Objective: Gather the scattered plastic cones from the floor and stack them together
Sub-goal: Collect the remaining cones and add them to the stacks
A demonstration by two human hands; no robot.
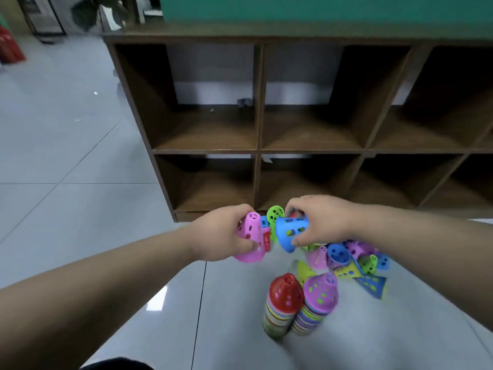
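Pink cone (250,236), blue cone (289,232), both hole-dotted; brown shelf (257,102).

Two hands (221,237) (324,222), two cone stacks (284,300) (320,296), one cubby shelf (258,129).

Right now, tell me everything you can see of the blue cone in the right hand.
The blue cone looks like bright-blue plastic, its wall pierced with small holes and its wide end flared into a rim. It is held off the floor, tipped nearly sideways: narrow end inside the right hand, whose fingers curl over it with the thumb beneath, rim facing the pink cone held by the left hand. A green cone shows behind it.
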